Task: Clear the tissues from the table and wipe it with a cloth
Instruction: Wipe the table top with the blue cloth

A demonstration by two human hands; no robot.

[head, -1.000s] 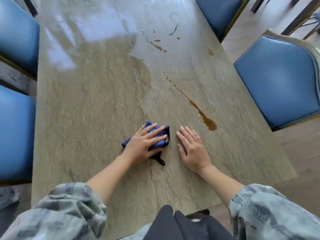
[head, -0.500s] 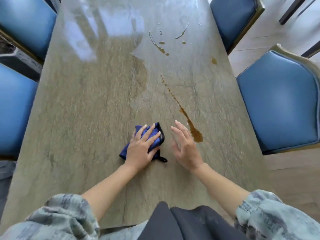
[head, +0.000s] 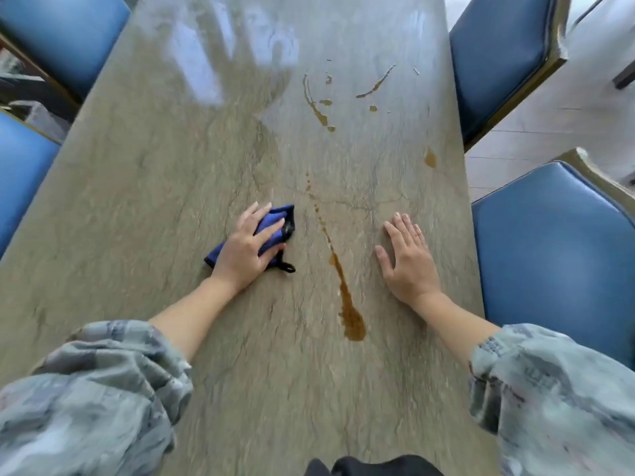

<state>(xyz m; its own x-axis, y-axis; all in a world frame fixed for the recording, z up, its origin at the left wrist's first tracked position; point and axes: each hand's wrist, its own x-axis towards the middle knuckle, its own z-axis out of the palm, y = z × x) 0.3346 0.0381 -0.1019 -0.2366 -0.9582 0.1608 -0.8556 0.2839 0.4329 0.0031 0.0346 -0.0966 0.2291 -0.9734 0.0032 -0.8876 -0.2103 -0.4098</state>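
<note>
A folded blue cloth with a black loop lies on the stone table. My left hand presses flat on top of it, fingers straight. My right hand rests flat on the table, well to the right of the cloth. Between the two hands runs a long brown spill streak that ends in a blob near me. Smaller brown splashes and a spot lie farther up the table. No tissues are in view.
Blue padded chairs stand along both sides: two on the right and two on the left. The far part of the table shines with glare. The floor shows at the upper right.
My right hand has moved from beside the cloth to the right, across the brown streak, and lies flat there. The left hand stays on the cloth. The view has shifted forward over the table.
</note>
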